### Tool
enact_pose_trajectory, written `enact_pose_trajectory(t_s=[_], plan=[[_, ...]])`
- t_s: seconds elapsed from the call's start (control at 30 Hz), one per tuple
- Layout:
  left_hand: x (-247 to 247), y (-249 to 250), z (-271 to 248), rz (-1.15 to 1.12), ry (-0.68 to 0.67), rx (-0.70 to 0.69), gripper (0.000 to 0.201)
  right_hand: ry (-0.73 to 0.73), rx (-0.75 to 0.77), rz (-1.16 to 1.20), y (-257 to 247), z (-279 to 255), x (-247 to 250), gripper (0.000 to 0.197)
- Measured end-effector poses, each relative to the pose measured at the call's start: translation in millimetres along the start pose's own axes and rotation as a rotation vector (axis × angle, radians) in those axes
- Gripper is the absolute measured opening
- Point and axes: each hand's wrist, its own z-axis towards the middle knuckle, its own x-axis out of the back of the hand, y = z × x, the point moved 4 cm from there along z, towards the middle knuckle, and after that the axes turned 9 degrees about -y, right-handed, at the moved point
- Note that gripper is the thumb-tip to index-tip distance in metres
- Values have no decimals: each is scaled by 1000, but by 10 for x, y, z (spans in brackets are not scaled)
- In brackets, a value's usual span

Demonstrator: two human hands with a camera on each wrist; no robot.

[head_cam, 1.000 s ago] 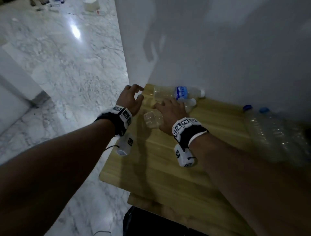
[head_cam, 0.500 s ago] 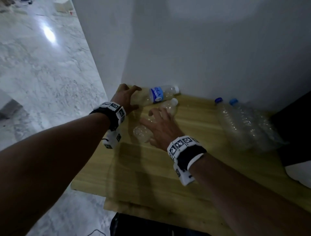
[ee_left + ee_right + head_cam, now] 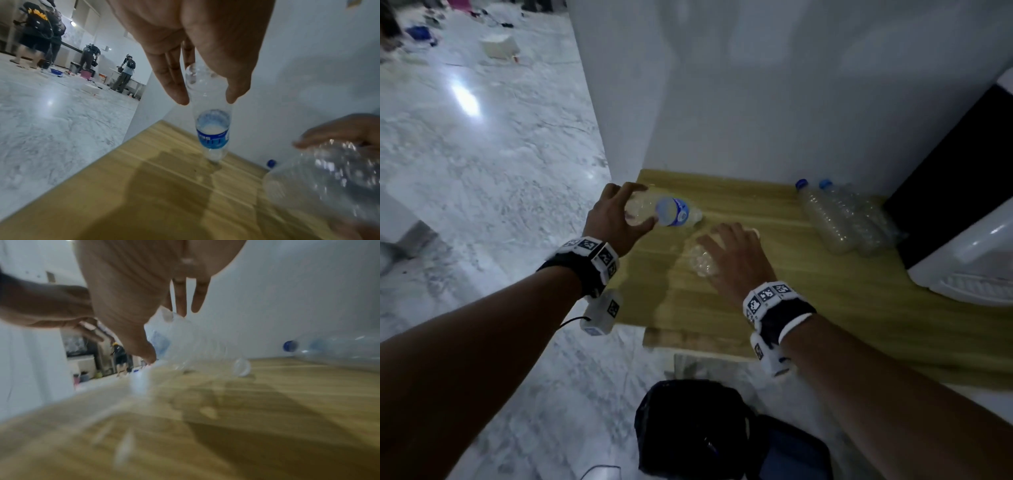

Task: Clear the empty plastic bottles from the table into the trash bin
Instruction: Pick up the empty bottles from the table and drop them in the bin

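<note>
A small clear bottle with a blue label (image 3: 671, 212) is held by its base in my left hand (image 3: 616, 216) at the far left corner of the wooden table (image 3: 825, 308). In the left wrist view this labelled bottle (image 3: 212, 134) tilts neck-down, thumb and fingers of my left hand (image 3: 205, 100) curled round it. A second small clear bottle (image 3: 702, 262) lies on the table under my right hand (image 3: 732, 250). In the right wrist view my right hand (image 3: 167, 335) rests over this bottle (image 3: 195, 344) with fingers straight and thumb beside it.
Two larger clear bottles with blue caps (image 3: 839, 219) lie against the wall at the back right. A white appliance (image 3: 962, 270) and a black object (image 3: 955, 164) stand at the right. A black bin (image 3: 688, 428) sits on the floor below the table's front edge.
My left hand has closed round the base of the labelled bottle and raised it off the table. My right hand has stayed over the plain bottle.
</note>
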Motion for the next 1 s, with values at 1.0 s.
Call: enact_pose_trajectory(t_s=[1.0], plan=[[-1957,-691,-3879,67,-602,192,63,-243,-662,654,-901,-3250,-2508,59]])
